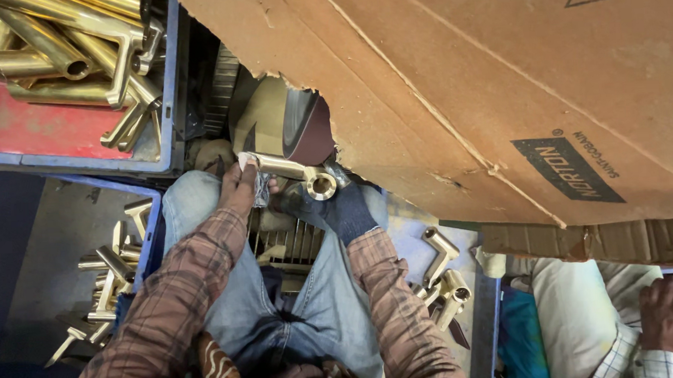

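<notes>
My left hand (239, 187) is bare and grips the thin end of a brass pipe fitting (299, 174) through a scrap of grey cloth. My right hand (330, 206), in a dark knitted glove, holds the same fitting by its round open socket. The fitting lies across my lap, pressed close to a brown sanding belt on a wheel (292, 127) just beyond it. Both forearms wear brown checked sleeves, and my knees in blue jeans show below.
A blue crate (168, 105) at top left holds several brass fittings on a red base. More fittings lie in a crate at left (110, 278) and by my right knee (442, 275). A large cardboard sheet (498, 76) overhangs. Another person's hand (669, 314) rests at bottom right.
</notes>
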